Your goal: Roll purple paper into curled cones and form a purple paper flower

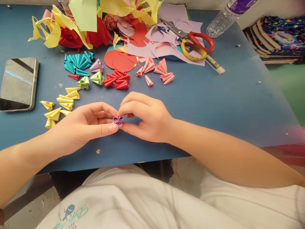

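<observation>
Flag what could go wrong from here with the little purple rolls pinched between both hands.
1. The purple rolls are held only by fingertips of the left hand and right hand; a slip could let them uncurl or separate.
2. The yellow cones lie right beside the left hand; a shift might crush or scatter them.
3. The work sits near the table edge; a dropped roll could fall off.

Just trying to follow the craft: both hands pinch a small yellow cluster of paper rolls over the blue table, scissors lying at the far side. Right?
Not quite. In the head view the paper cluster pinched by the left hand and right hand is purple, not yellow. The blue table and far scissors are as you say.
</observation>
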A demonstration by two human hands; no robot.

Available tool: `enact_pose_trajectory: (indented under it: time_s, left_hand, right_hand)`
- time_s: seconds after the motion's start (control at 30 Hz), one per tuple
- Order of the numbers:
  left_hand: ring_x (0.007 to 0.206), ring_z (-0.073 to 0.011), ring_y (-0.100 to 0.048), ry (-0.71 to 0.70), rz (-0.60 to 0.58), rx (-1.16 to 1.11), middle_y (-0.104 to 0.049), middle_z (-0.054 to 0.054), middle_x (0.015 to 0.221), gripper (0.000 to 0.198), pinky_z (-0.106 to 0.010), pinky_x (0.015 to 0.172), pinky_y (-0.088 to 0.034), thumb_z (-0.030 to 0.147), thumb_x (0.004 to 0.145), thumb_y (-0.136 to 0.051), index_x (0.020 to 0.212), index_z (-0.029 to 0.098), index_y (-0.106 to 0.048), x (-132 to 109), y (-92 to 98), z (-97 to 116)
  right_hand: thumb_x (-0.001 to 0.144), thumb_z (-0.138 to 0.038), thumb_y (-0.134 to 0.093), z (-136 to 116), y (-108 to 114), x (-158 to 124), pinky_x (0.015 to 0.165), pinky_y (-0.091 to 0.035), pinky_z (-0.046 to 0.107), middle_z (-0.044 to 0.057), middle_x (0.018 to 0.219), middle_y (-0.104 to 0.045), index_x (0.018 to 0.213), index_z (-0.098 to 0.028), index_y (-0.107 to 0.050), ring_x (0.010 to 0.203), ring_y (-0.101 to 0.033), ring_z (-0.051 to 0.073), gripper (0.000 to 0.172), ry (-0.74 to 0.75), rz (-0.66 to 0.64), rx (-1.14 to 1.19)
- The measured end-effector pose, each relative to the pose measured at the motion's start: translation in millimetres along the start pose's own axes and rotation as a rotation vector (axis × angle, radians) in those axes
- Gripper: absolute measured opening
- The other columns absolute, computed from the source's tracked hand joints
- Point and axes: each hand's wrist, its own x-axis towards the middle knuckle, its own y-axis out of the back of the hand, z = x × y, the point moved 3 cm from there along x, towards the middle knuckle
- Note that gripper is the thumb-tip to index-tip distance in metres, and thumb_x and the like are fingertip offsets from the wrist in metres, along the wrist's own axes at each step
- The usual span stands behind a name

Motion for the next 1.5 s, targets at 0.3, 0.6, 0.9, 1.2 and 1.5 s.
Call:
enact_pose_trajectory:
  time_s: [0.3,0.6,0.9,1.2,1.5]
  left_hand:
    - [0.086,-0.0197,-0.077,-0.008,0.137,-0.011,-0.083,-0.005,0.096,0.025,-0.027,0.079,-0.065,0.038,0.078,-0.100,0.094,0.024,-0.086,0,5.4,9]
    - [0.089,-0.0196,-0.078,0.009,0.165,0.025,-0.085,-0.005,0.099,0.035,-0.027,0.080,-0.065,0.033,0.071,-0.105,0.096,0.023,-0.082,2,5.8,9]
    - [0.086,-0.0175,-0.078,0.069,0.232,0.021,-0.083,-0.005,0.095,0.041,-0.023,0.079,-0.064,0.030,0.065,-0.107,0.098,0.019,-0.084,4,10.3,7]
    - [0.089,-0.0200,-0.080,-0.033,0.214,0.009,-0.082,-0.002,0.089,0.036,-0.025,0.082,-0.065,0.036,0.076,-0.101,0.090,0.021,-0.072,6,7.2,6]
    - [0.090,-0.0219,-0.080,-0.058,0.168,0.107,-0.082,-0.003,0.087,0.038,-0.031,0.087,-0.066,0.037,0.072,-0.104,0.092,0.021,-0.076,2,-0.1,13]
  right_hand:
    - [0.095,-0.040,-0.076,21,31,13,0.074,-0.042,0.033,0.009,0.098,-0.069,0.101,-0.016,-0.068,0.090,-0.059,0.023,0.026,-0.128,-0.354,-0.395]
    - [0.091,-0.010,-0.061,20,48,23,0.066,-0.029,0.032,0.008,0.092,-0.071,0.093,-0.017,-0.068,0.087,-0.061,0.022,0.010,-0.396,-0.866,-0.534]
    - [0.093,-0.016,-0.059,13,33,16,0.070,-0.034,0.031,0.009,0.094,-0.072,0.091,-0.016,-0.071,0.083,-0.058,0.019,0.012,-0.216,-0.520,-0.351]
    - [0.090,-0.019,-0.078,7,17,11,0.067,-0.051,0.022,0.001,0.085,-0.073,0.094,-0.015,-0.071,0.075,-0.064,0.011,0.009,-0.163,-0.118,0.093]
    - [0.098,-0.016,-0.078,5,13,8,0.073,-0.057,0.021,0.002,0.093,-0.075,0.100,-0.017,-0.076,0.082,-0.067,0.009,0.003,-0.069,-0.017,0.165]
